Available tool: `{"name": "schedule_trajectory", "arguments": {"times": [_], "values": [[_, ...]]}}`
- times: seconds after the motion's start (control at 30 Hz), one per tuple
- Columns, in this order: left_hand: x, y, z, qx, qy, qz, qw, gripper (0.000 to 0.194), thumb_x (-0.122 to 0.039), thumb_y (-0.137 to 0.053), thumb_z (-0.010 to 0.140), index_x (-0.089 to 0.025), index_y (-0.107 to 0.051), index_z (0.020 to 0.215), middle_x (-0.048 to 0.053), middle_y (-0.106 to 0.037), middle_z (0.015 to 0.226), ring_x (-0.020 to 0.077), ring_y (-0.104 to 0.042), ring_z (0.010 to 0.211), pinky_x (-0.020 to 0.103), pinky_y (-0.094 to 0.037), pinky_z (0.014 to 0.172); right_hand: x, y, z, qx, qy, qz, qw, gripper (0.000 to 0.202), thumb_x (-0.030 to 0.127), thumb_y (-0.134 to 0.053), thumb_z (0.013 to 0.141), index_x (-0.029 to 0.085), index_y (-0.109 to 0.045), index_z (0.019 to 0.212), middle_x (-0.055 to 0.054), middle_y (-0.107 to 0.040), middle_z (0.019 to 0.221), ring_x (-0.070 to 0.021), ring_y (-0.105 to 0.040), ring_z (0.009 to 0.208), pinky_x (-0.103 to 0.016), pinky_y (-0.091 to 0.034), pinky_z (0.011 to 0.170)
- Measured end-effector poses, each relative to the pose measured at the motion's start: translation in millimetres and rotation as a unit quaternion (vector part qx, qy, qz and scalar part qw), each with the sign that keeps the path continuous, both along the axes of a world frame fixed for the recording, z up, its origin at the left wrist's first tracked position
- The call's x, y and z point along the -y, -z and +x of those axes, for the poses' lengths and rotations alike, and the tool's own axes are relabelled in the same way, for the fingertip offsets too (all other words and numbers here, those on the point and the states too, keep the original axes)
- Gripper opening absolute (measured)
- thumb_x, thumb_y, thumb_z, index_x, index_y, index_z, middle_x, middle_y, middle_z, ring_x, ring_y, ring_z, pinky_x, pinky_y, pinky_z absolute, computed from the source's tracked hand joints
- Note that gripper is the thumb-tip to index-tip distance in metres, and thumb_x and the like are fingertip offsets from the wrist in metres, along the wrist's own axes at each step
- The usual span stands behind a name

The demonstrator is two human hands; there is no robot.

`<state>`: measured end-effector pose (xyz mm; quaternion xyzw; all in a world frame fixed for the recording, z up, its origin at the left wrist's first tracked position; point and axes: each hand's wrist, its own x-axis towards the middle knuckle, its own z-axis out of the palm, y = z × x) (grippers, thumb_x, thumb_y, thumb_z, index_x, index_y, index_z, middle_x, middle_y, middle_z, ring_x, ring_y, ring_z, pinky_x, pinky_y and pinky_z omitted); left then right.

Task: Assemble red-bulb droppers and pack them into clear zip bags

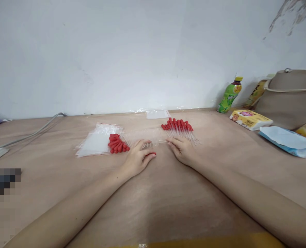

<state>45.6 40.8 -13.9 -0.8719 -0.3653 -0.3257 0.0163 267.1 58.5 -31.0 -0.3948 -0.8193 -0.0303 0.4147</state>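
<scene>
Pinching, left hand (139, 156): gripping a small red bulb (154, 154), mostly hidden, at the tip of the thumb; curled over the near ends of the clear tubes (149, 133) with the other fingers.
Pinching, right hand (182, 148): gripping one single tube (163, 141) by its right end with the fingertips; pointing it leftward toward the left hand, apart from the red bulb.
Between and beyond the hands: lying side by side, clear tubes in a flat row on the brown table (147, 206).
Red pile (118, 143): heaped just left of the left hand, rounded ends toward the near side.
Red-topped droppers (178, 124): fanned out just beyond the right hand, red ends toward the wall (147, 58), clear stems toward the near side.
Plastic bags (97, 141): stacked unevenly left of the red pile, partly beneath or behind it; cannot tell which.
By the wall: lying flat, a white sheet (158, 114); beside it, crinkled clear film.
Right side: standing near the wall, a green bottle (229, 96); nearer, a yellow tissue pack (251, 120) and a blue-and-white packet (289, 141); behind, a grey-brown bag (289, 100).
Left side: running across the table, a grey cable (36, 131).
</scene>
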Motion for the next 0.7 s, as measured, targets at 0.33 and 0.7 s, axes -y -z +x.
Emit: {"name": "schedule_trajectory", "arguments": {"times": [0.33, 0.7], "values": [[0.5, -0.1, -3.6, 0.055, -0.008, -0.066, 0.996, 0.015, -0.026, -0.043, 0.089, -0.018, -0.055, 0.092, 0.003, -0.063, 0.085, 0.0153, -0.058, 0.080, 0.029, -0.045, 0.073, 18.6, -7.0, -13.3, 0.038, -0.023, 0.028, 0.999, 0.022, 0.026, -0.044, 0.088, 0.020, -0.063, 0.096, -0.005, -0.068, 0.089, -0.0141, -0.059, 0.080, -0.032, -0.033, 0.078], [2.8, -5.8, -4.6, 0.069, 0.050, -0.109, 0.990, 0.012, -0.022, -0.046, 0.087, -0.017, -0.057, 0.089, 0.000, -0.064, 0.078, 0.0122, -0.060, 0.069, 0.023, -0.046, 0.067, 16.2, -6.2, -10.7, 0.042, -0.093, 0.002, 0.995, 0.022, 0.021, -0.043, 0.088, 0.020, -0.063, 0.098, -0.003, -0.068, 0.085, -0.0119, -0.059, 0.077, -0.032, -0.029, 0.079]]}}
